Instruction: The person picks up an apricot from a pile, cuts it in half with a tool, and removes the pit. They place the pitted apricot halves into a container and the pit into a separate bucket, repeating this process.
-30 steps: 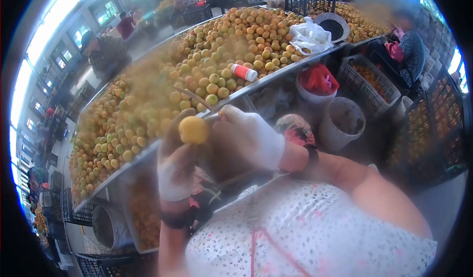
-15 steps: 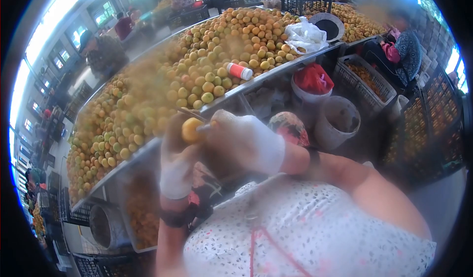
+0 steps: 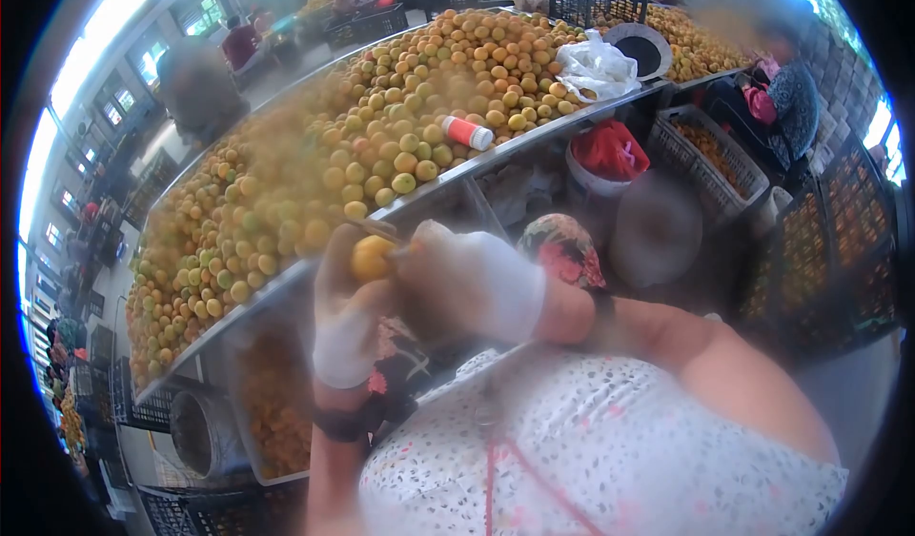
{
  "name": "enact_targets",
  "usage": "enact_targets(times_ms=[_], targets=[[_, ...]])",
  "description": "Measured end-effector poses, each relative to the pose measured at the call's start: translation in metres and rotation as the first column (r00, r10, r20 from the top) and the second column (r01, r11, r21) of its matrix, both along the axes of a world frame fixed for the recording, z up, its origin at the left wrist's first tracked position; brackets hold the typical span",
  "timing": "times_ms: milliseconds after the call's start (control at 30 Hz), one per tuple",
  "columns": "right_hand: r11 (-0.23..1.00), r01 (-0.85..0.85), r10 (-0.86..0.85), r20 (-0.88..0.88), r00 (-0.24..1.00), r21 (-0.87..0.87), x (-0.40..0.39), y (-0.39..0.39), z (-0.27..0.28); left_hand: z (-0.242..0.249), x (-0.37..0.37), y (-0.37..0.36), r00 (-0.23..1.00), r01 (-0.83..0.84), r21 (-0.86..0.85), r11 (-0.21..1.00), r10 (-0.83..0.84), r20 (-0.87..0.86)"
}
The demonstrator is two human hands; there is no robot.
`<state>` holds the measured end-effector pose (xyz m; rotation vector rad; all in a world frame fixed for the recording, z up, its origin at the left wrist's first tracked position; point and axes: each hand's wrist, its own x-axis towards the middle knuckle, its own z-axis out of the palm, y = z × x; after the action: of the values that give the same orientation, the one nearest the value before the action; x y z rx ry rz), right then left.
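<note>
the largest thing is a long metal-edged table running from near left to far right, with a yellow-orange fruit pile heaped behind its raised edge, which probably keeps the round fruit from rolling off. at the right stand mesh crates with orange showing through. under the table at near left, a pale tub contains orange pieces beside a tilted bucket whose contents i can't make out. farther right, a grey crate has orange pieces inside; left of it, a white bucket bears a red bag.

the gloved right hand is closed in a fist-like grip, knuckles up, its fingers meeting the fruit's right side; whether it grips a tool is hidden. the gloved left hand curls around one yellow fruit, seemingly to steady it against the other hand, in front of the table's near edge. on the table's far right sit a dark-bottomed pan and a white plastic bag. smallest, a red-and-white cylinder lies against the fruit by the edge.
</note>
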<state>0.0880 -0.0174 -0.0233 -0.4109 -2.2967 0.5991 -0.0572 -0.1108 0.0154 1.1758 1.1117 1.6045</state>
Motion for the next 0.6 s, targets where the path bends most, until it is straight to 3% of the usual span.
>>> enact_targets(times_ms=[133,233,300,333,400,433,467,500,533,567,600], targets=[[0.999,-0.017,0.019,-0.057,0.998,0.035,0.005,-0.001,-0.003,-0.004,0.005,0.000,0.999,-0.049,0.002,0.999,0.049,0.024],[0.988,-0.083,0.070,-0.104,0.992,-0.129,0.001,-0.005,-0.011,-0.010,0.000,-0.001,0.994,-0.055,-0.004,0.998,0.054,-0.097],[0.917,-0.234,0.132,-0.305,0.943,-0.324,-0.006,-0.003,-0.019,-0.010,0.002,-0.001,0.997,-0.066,0.007,0.998,0.066,-0.032],[0.916,-0.234,0.133,-0.304,0.943,-0.326,-0.008,-0.002,-0.021,-0.011,0.001,0.000,0.997,-0.067,0.006,0.998,0.067,-0.030],[0.995,-0.036,0.020,-0.173,0.985,-0.089,-0.012,-0.001,-0.021,-0.014,-0.002,0.004,0.969,-0.128,0.076,0.989,0.141,-0.205],[0.995,-0.034,0.018,-0.168,0.986,-0.094,-0.018,0.002,-0.026,-0.013,-0.003,0.004,0.970,-0.127,0.071,0.989,0.138,-0.201],[0.961,-0.185,0.131,-0.250,0.959,-0.205,-0.027,0.004,-0.023,-0.010,-0.004,0.002,0.990,-0.088,0.038,0.995,0.092,-0.107],[0.893,-0.335,0.226,-0.344,0.911,-0.301,-0.030,0.006,-0.020,-0.008,-0.005,0.002,0.999,-0.047,0.006,0.999,0.047,-0.010],[0.465,-0.466,0.280,-0.374,0.884,-0.753,-0.019,0.008,-0.016,-0.007,-0.008,0.004,0.999,-0.024,-0.037,0.999,0.026,0.042],[0.458,-0.461,0.273,-0.373,0.887,-0.760,-0.010,0.012,-0.010,-0.008,-0.010,0.003,0.998,0.020,-0.025,0.999,-0.019,0.064],[0.365,-0.453,0.412,-0.296,0.862,-0.813,0.000,0.020,-0.005,-0.009,-0.016,0.003,0.989,0.087,-0.022,0.996,-0.083,0.123]])
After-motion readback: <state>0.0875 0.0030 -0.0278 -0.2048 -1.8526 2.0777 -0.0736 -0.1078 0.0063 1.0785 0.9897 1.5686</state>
